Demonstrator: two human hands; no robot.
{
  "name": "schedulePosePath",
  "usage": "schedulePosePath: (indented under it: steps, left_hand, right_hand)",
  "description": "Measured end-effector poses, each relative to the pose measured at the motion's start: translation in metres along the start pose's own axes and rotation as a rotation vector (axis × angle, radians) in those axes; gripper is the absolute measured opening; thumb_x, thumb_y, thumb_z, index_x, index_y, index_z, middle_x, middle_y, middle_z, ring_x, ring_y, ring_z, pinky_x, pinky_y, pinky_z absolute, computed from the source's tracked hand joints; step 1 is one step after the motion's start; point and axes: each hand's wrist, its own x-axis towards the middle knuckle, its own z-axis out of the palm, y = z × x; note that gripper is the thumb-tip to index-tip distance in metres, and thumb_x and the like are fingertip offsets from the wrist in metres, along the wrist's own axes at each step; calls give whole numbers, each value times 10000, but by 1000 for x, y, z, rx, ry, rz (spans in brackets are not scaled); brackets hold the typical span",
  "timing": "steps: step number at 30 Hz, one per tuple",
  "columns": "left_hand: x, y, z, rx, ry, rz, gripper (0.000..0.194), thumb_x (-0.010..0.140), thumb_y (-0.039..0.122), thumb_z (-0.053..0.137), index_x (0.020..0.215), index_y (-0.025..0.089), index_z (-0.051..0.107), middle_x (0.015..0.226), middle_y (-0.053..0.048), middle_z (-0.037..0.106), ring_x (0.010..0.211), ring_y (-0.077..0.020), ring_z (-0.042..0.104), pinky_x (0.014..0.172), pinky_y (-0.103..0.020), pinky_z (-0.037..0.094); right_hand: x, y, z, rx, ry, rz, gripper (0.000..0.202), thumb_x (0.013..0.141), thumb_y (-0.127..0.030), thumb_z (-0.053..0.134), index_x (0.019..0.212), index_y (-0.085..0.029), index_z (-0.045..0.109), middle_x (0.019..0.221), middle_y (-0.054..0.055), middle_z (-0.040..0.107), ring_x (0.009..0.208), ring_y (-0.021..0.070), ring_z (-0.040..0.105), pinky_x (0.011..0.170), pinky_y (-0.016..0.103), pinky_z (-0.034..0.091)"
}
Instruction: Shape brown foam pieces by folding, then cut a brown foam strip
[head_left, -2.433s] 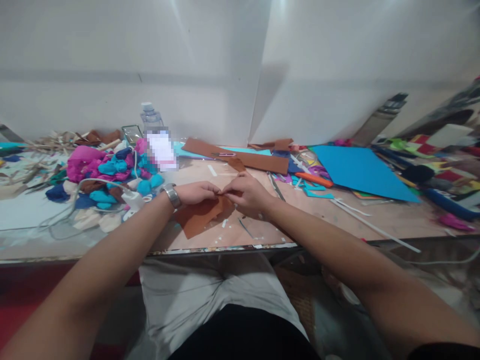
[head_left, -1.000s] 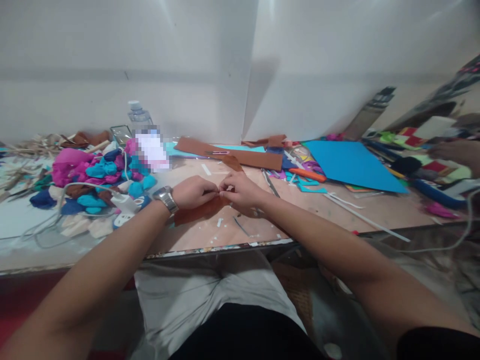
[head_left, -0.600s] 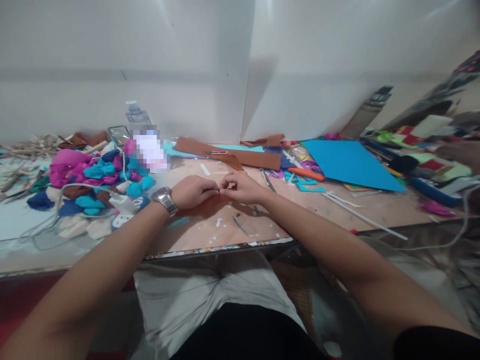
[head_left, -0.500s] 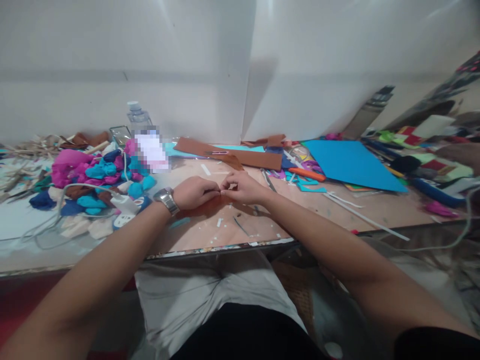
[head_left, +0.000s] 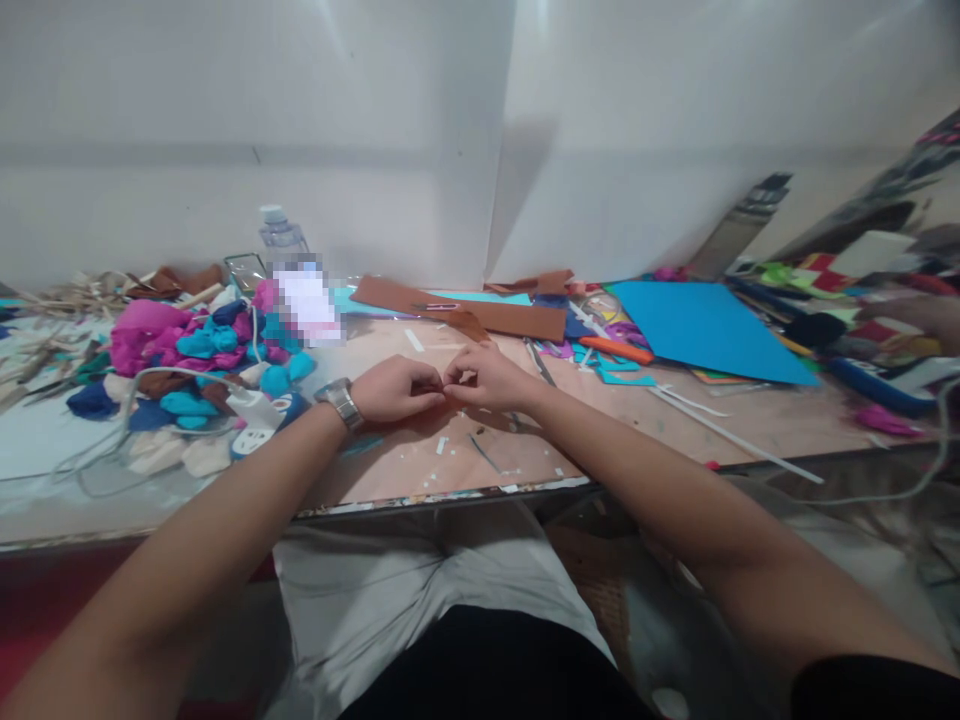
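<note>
My left hand (head_left: 396,390), with a metal watch (head_left: 345,402) on its wrist, is closed in a pinch above the table (head_left: 409,470). Its fingertips meet those of my right hand (head_left: 484,380), which is also pinched, thumb and forefinger forming a small ring. Whatever is between the fingertips is too small to make out. Just behind the hands lie brown paper strips (head_left: 517,322), one with a small slim object (head_left: 442,306) on it. Small white scraps (head_left: 441,445) are scattered in front of the hands.
Crumpled pink, blue and cream bundles (head_left: 150,325) lie left, beside a charger (head_left: 255,408) with a white cable. A bottle (head_left: 281,235) stands behind a phone (head_left: 311,305). To the right are an orange cutter (head_left: 616,349), a blue sheet (head_left: 709,330) and a long white strip (head_left: 739,435).
Both hands stay pinched together at nearly the same place, with the fingers slightly shifted. The whole view has moved slightly.
</note>
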Motion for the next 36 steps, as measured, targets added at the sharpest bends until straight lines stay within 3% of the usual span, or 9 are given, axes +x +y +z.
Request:
schedulePosePath:
  steps: [9,16,23,30,36]
  left_hand:
    - [2,-1,2,-66,-1,20,387,988,446,512,958,168,780,831,-17,761,701,-135,603,691,-248,400]
    - [1,-6,-5,-116,-55,-35,440,973,505,524,890,139,754,711,-5,678,642,-128,519,645,-258,373]
    - [1,-6,-1,-224,-93,-15,418,951,517,561,925,143,747,824,-25,725,738,-150,591,709,-260,419]
    - [2,-7,0,-178,-73,-28,287,895,413,627,826,149,716,744,-5,687,672,-127,554,668,-253,393]
    - [1,-6,-3,-154,-96,-43,349,902,462,615,772,147,692,675,8,626,636,-120,506,627,-254,364]
  right_hand:
    - [2,-3,3,-15,-32,-42,156,911,-244,571,788,-189,650,779,18,673,949,223,583,996,415,303]
    - [1,1,-1,52,23,-51,114,859,-238,607,814,-177,693,826,40,713,860,204,609,877,350,373]
    - [0,3,1,9,36,-77,122,862,-257,638,802,-187,718,790,34,729,877,215,630,916,373,366]
    - [1,3,0,67,15,-117,137,865,-262,636,800,-184,728,798,33,739,800,186,635,818,320,399]
    - [1,2,2,11,-6,-128,175,906,-296,614,808,-182,702,816,47,734,867,211,635,910,366,375]
